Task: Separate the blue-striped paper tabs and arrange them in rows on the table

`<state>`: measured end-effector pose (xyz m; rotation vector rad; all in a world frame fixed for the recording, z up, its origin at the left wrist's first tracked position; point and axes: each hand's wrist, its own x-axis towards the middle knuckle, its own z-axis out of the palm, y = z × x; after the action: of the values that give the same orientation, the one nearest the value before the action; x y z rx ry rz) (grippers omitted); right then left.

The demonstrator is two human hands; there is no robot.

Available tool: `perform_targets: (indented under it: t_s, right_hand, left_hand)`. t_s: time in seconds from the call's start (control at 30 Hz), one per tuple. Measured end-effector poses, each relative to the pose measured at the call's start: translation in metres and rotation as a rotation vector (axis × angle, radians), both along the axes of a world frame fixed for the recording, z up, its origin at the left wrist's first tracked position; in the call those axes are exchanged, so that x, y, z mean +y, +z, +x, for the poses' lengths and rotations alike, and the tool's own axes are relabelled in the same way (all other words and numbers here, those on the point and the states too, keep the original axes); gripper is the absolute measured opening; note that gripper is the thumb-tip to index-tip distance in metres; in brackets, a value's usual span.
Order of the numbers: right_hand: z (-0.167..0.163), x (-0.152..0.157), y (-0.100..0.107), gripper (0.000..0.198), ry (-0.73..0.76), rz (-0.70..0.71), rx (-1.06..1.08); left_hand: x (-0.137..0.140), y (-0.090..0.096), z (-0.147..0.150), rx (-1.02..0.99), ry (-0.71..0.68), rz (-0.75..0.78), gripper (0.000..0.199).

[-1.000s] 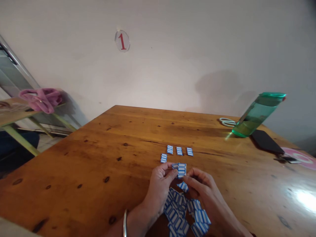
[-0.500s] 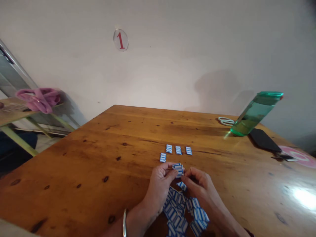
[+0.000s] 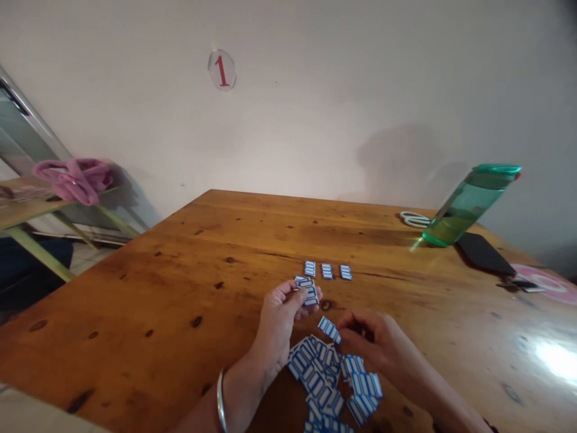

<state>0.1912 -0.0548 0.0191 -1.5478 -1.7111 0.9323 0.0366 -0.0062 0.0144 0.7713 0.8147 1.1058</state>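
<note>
My left hand [image 3: 285, 313] is closed on a small stack of blue-and-white striped cards [image 3: 309, 291], thumb on top. My right hand [image 3: 372, 335], fingers curled, pinches the corner of another striped card [image 3: 328, 328], in front of the pile. Just below the hands lies a loose pile of striped cards [image 3: 319, 377], with more cards overlapping on its right side. Beyond my left hand three small groups stand in a row: left [image 3: 310, 268], middle [image 3: 327, 271] and right [image 3: 345, 272]. The held stack mostly covers a fourth group.
The wooden table [image 3: 180, 282] reaches to the wall. At the right stand a green bottle [image 3: 469, 207], a white cable [image 3: 412, 219], a black phone-like slab [image 3: 484, 254] and a pink round mat [image 3: 547, 281]. Pink fluffy cloth [image 3: 76, 179] lies on a side table at the left.
My left hand has moved left with its stack, away from my right hand. The right hand has drawn slightly down and right, and a card at its fingertips now shows more fully.
</note>
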Motion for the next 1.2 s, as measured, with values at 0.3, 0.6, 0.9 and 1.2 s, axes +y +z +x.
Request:
perform_targets:
  t_s: [0.3,0.6,0.9,1.2]
  right_hand:
    - [-0.016,-0.007,-0.011,0.005,0.076,0.042,-0.438]
    - [-0.021,-0.008,-0.021,0.009,0.148,0.001,-0.520]
    - [-0.019,-0.009,-0.022,0.016,0.162,0.017,-0.481]
    - [-0.019,-0.009,-0.023,0.020,0.137,0.043,-0.356]
  left_hand:
    - [0.002,-0.003,0.000,0.015,-0.008,0.004,0.019]
    - [0.001,-0.003,0.000,0.022,-0.027,0.005,0.017]
    - [0.001,-0.004,0.000,0.028,-0.024,0.010,0.016]
    - [0.001,-0.003,0.000,0.035,-0.039,0.025,0.014]
